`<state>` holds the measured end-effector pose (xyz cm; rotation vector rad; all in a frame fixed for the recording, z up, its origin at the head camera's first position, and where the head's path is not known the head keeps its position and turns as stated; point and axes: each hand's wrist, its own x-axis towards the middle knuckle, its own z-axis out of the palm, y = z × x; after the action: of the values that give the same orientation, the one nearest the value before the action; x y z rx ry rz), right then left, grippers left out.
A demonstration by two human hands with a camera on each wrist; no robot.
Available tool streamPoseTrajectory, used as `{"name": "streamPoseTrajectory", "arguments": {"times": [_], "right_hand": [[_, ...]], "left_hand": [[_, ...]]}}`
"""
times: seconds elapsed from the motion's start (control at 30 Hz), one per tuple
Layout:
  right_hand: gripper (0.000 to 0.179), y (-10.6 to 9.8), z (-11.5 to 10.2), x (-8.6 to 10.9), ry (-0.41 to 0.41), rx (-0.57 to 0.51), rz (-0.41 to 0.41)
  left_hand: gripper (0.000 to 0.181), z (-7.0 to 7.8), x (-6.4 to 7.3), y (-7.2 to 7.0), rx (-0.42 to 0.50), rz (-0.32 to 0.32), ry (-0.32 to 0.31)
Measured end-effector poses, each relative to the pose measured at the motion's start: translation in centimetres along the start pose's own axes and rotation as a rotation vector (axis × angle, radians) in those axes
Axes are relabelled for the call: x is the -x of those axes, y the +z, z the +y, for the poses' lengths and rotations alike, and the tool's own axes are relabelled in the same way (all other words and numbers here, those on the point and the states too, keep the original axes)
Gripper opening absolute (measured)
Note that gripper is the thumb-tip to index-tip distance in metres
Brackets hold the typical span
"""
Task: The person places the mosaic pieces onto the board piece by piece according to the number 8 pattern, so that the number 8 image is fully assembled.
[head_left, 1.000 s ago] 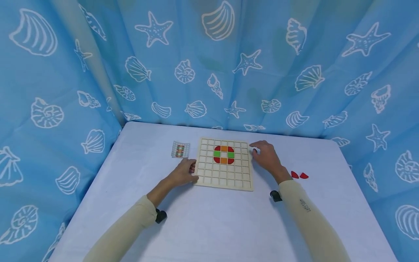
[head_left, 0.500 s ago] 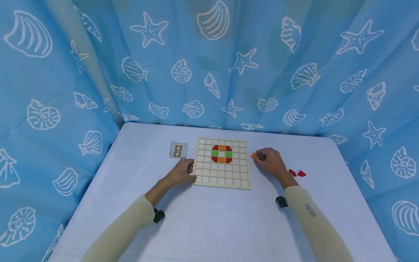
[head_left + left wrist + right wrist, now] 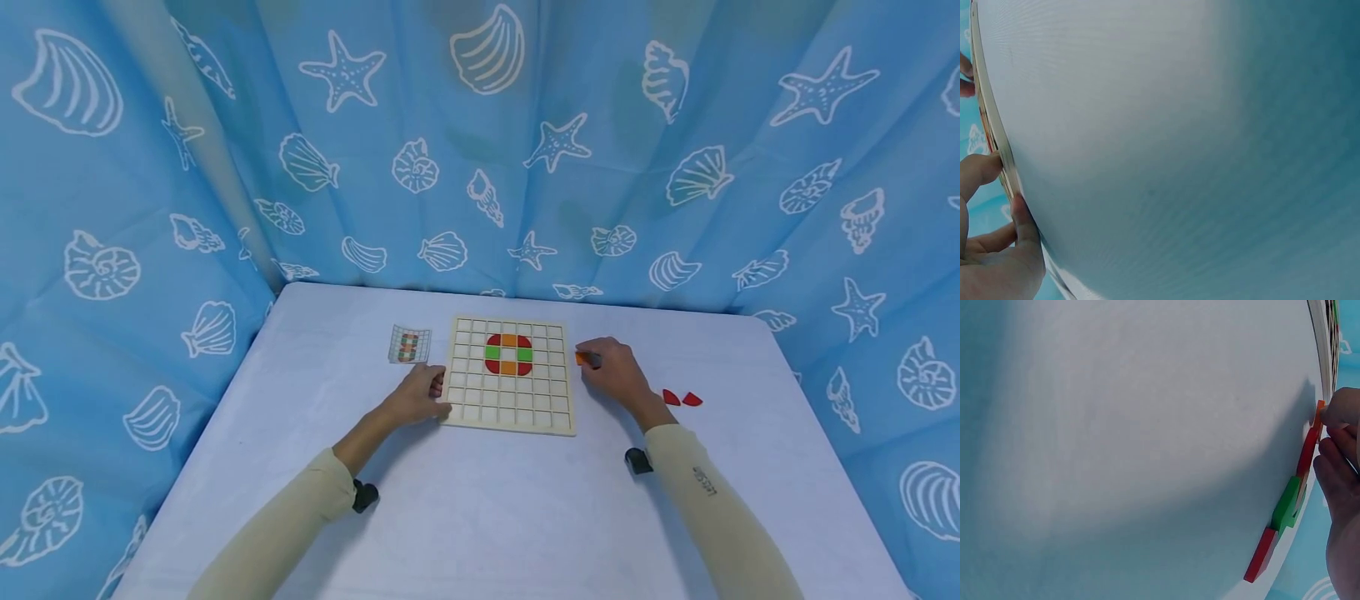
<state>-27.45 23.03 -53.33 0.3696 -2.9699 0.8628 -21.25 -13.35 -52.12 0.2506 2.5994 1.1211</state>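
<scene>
A square wooden grid board (image 3: 510, 404) lies mid-table with red, orange and green tiles forming a ring in its upper part. At its left edge, my left hand (image 3: 412, 396) grips with thumb and index finger apart along the rim; the left wrist view shows the thumb (image 3: 1022, 219) against that edge. Just right of the board, my right hand (image 3: 617, 371) pinches an orange tile (image 3: 581, 358) by its fingertips. In the right wrist view this orange tile (image 3: 1320, 411) is at the thumb, beside a red tile (image 3: 1307, 453) and a green tile (image 3: 1286, 503).
A small pattern card (image 3: 410, 344) with a coloured design on a grid lies left of the board. Two red quarter-round tiles (image 3: 692, 399) lie beyond the right wrist. A blue shell-print curtain (image 3: 480, 150) surrounds the back and sides of the white table (image 3: 480, 517).
My right hand has drawn back from the board's upper right edge and come down onto the orange tile, which has come into sight at its fingertips. My left hand stays at the left edge.
</scene>
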Motion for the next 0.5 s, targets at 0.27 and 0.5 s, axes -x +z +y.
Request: {"name": "streamPoseTrajectory", "arguments": {"times": [0.27, 0.5], "right_hand": [[0.036, 0.25, 0.11, -0.05, 0.005, -0.001, -0.006], [0.039, -0.01, -0.66, -0.09, 0.032, 0.021, -0.026]], "left_hand": [[0.070, -0.16, -0.10, 0.11, -0.005, 0.002, -0.003], [0.066, -0.29, -0.09, 0.15, -0.001, 0.002, -0.009]]}}
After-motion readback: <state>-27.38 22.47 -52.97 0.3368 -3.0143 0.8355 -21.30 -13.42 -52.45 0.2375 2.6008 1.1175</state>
